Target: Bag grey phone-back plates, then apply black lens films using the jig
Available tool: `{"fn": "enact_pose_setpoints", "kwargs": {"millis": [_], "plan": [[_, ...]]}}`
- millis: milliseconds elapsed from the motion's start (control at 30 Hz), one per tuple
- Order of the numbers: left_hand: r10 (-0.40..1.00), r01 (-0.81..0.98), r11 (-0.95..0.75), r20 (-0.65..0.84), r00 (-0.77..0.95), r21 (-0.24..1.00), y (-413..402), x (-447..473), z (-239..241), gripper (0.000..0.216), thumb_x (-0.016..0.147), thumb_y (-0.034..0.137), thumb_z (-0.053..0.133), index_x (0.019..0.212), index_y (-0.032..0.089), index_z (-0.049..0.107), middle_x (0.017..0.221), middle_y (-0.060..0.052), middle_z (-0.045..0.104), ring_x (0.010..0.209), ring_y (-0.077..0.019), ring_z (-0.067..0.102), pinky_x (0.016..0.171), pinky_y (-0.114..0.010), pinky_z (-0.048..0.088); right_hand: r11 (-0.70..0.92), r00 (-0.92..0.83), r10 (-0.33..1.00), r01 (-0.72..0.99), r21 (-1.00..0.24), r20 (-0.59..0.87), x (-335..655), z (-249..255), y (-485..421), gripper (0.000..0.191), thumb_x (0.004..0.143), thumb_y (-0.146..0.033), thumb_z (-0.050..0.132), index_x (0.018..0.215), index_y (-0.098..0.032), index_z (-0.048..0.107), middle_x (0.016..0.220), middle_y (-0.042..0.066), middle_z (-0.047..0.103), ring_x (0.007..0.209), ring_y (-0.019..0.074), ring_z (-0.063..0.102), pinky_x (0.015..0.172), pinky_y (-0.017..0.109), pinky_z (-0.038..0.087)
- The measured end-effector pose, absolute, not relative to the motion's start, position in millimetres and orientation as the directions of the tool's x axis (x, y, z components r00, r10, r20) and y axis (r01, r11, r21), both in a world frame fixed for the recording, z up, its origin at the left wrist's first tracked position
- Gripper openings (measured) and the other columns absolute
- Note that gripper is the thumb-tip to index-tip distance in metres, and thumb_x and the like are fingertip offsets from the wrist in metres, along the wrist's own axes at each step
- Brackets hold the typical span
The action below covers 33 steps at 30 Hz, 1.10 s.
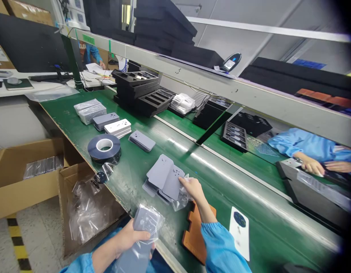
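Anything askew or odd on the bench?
Yes, two things. The grey panels at the right hand lie splayed at differing angles, unlike the tidier stack behind. And film by the tape roll trails over the bench edge. No obvious damage.

a head-worn camera looked forward and down from above a green bench (266, 231), catching the wearer's left hand (129, 237) and right hand (193, 188) at close range in the lower frame. a pale shelf rail (152, 59) slanted down rightward; a black monitor (33, 47) stood farther off, upper left.
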<state>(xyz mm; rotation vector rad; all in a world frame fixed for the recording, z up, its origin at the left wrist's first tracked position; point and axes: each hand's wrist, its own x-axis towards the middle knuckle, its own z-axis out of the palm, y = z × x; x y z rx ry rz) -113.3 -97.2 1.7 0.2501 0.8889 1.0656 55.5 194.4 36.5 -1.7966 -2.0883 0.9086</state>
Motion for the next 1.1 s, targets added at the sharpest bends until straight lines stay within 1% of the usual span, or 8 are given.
{"fn": "enact_pose_setpoints", "kwargs": {"millis": [200, 333, 500, 633, 700, 800, 967, 1100], "plan": [[0.851, -0.626, 0.489, -0.49, 0.19, 0.607, -93, -118, 13, 0.044, 0.064, 0.037, 0.086, 0.094, 0.012, 0.065, 0.075, -0.011, 0.076, 0.059, -0.0239, 0.072, 0.055, -0.031, 0.053, 0.056, -0.154, 0.971, 0.891, -0.451, -0.183, 55, 51, 173, 0.049, 0.081, -0.066, 0.061, 0.063, -0.021, 0.067, 0.075, 0.017, 0.073, 0.077, 0.032, 0.07, 0.062, 0.033, 0.042], [0.841, -0.633, 0.489, -0.518, 0.158, 0.6, -87, -118, 16, 0.047, 0.061, 0.04, 0.088, 0.091, 0.011, 0.067, 0.073, -0.012, 0.075, 0.059, -0.0259, 0.072, 0.056, -0.035, 0.056, 0.119, -0.231, 0.95, 0.889, -0.442, -0.208, 67, 67, 136, 0.044, 0.084, -0.059, 0.061, 0.06, -0.023, 0.059, 0.067, 0.01, 0.069, 0.071, 0.0291, 0.068, 0.062, 0.032, 0.041], [0.83, -0.63, 0.497, -0.539, 0.145, 0.596, -79, -115, 14, 0.052, 0.058, 0.04, 0.09, 0.092, 0.01, 0.067, 0.075, -0.014, 0.076, 0.059, -0.0275, 0.073, 0.058, -0.038, 0.058, 0.177, -0.474, 0.835, 0.712, -0.679, -0.279, 73, 82, 66, 0.042, 0.089, -0.06, 0.059, 0.074, -0.021, 0.067, 0.079, 0.004, 0.074, 0.076, 0.0238, 0.068, 0.068, 0.029, 0.046], [0.841, -0.617, 0.49, -0.519, 0.15, 0.616, -75, -109, 13, 0.065, 0.056, 0.038, 0.092, 0.108, 0.012, 0.064, 0.075, -0.012, 0.077, 0.057, -0.0273, 0.072, 0.058, -0.04, 0.058, -0.042, -0.576, 0.72, 0.522, -0.852, -0.388, 63, 76, 22, 0.044, 0.088, -0.061, 0.063, 0.084, -0.017, 0.07, 0.074, 0.006, 0.075, 0.068, 0.0247, 0.069, 0.06, 0.029, 0.05], [0.852, -0.614, 0.477, -0.503, 0.146, 0.629, -75, -106, 15, 0.069, 0.055, 0.037, 0.093, 0.11, 0.012, 0.063, 0.073, -0.011, 0.076, 0.056, -0.0259, 0.071, 0.058, -0.038, 0.058, -0.107, -0.586, 0.71, 0.459, -0.882, -0.391, 62, 69, 12, 0.045, 0.09, -0.06, 0.061, 0.082, -0.017, 0.07, 0.07, 0.006, 0.074, 0.063, 0.0244, 0.069, 0.059, 0.03, 0.051], [0.828, -0.644, 0.489, -0.544, 0.132, 0.588, -74, -105, 19, 0.068, 0.058, 0.046, 0.091, 0.109, 0.013, 0.061, 0.07, -0.008, 0.075, 0.057, -0.0257, 0.071, 0.059, -0.038, 0.058, -0.04, -0.524, 0.8, 0.439, -0.898, -0.292, 72, 60, 12, 0.044, 0.091, -0.057, 0.059, 0.084, -0.016, 0.074, 0.083, 0.01, 0.077, 0.079, 0.0282, 0.072, 0.072, 0.033, 0.055], [0.777, -0.659, 0.524, -0.619, 0.112, 0.539, -75, -109, 22, 0.062, 0.067, 0.061, 0.079, 0.1, 0.011, 0.062, 0.067, -0.01, 0.073, 0.055, -0.0264, 0.071, 0.052, -0.035, 0.055, 0.002, -0.413, 0.894, 0.393, -0.919, -0.174, 102, 54, 21, 0.041, 0.085, -0.045, 0.063, 0.112, -0.018, 0.076, 0.114, 0.013, 0.076, 0.106, 0.0322, 0.07, 0.091, 0.038, 0.054], [0.814, -0.612, 0.512, -0.568, 0.122, 0.602, -75, -110, 22, 0.058, 0.068, 0.062, 0.079, 0.092, 0.012, 0.061, 0.073, -0.014, 0.075, 0.06, -0.0282, 0.073, 0.051, -0.033, 0.055, 0.061, -0.353, 0.929, 0.439, -0.897, -0.109, 116, 50, 29, 0.043, 0.084, -0.041, 0.057, 0.114, -0.016, 0.075, 0.095, 0.011, 0.077, 0.083, 0.026, 0.071, 0.075, 0.033, 0.055]]}}
